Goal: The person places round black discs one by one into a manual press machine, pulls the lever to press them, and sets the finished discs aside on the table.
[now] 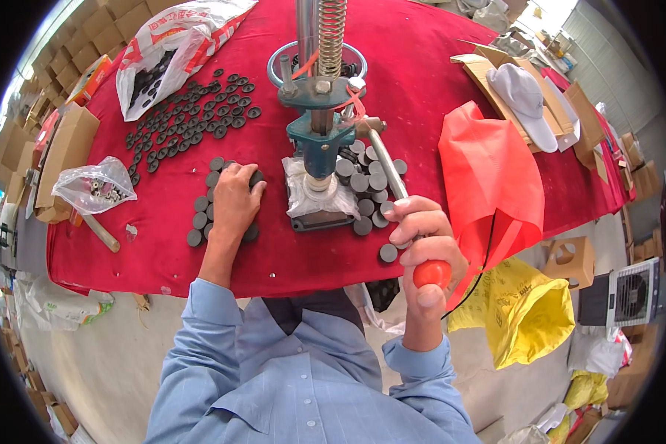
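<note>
A green bench press [322, 133] with a steel column and coil spring stands on the red-covered table. Its ram is down on a pad wrapped in clear plastic [320, 194], over a dark base; whatever lies beneath the ram is hidden. My right hand [429, 259] is closed round the press's lever [386, 163], by its red knob [432, 274]. Left of the press, my left hand [233, 196] rests over a group of grey round discs [200, 220]. Its thumb and fingers are curled about a dark grey disc [257, 177], partly covered. More discs [362, 181] lie right of the press.
Black round caps [192, 118] are spread at the far left beside a white plastic sack [174, 52]. A clear bag of small metal parts [96, 186] and a wooden-handled tool [101, 233] lie left. Right are a red bag [488, 170], a cap [522, 100] on cardboard and a yellow sack [518, 311].
</note>
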The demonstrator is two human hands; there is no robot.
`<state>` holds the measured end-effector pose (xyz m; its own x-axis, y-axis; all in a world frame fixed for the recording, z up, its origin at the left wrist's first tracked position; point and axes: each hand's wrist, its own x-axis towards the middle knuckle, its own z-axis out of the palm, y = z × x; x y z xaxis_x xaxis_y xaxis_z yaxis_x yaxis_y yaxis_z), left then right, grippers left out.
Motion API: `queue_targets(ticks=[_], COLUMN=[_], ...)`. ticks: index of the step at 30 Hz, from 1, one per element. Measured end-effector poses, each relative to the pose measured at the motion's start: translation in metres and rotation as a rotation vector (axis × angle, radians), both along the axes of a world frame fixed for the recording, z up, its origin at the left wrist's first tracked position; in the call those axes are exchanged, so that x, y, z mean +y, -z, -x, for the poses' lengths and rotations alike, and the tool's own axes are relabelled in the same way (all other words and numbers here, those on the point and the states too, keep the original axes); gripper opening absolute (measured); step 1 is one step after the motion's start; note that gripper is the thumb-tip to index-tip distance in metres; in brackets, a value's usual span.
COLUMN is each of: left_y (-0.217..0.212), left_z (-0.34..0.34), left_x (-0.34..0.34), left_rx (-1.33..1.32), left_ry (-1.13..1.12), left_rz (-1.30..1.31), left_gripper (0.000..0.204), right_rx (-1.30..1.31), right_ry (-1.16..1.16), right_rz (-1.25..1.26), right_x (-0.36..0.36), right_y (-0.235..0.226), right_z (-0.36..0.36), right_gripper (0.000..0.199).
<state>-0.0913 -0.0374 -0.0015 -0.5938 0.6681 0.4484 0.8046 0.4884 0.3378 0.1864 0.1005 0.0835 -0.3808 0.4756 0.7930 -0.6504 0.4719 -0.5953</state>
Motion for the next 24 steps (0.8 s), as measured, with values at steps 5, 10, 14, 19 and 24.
queue_targets(ticks=[5, 10, 14, 19, 24], left_y=[-0.023, -0.037, -0.035, -0.026, -0.022], left_z=[-0.040, -0.075, -0.077, -0.076, -0.077], left_x=[0.008, 0.025, 0.025, 0.041, 0.053], left_rx=[-0.222, -0.400, -0.362, -0.327, -0.337], left_ry=[0.169, 0.213, 0.213, 0.255, 0.258], left_rz=[-0.214, -0.317, -0.297, -0.306, -0.311], left_gripper=[0.038, 0.038, 0.043, 0.055, 0.060], right_rx=[-0.050, -0.071, -0.335, -0.329, -0.304], right_ry=[-0.062, -0.108, -0.027, -0.023, -0.047], right_rz=[-0.044, 0.052, 0.066, 0.061, 0.079], right_x=[0.019, 0.038, 0.041, 0.040, 0.039], right_y=[-0.047, -0.094, -0.113, -0.112, -0.110], right_z=[0.007, 0.030, 0.030, 0.029, 0.032], right_gripper=[0.043, 0.035, 0.055, 0.052, 0.052])
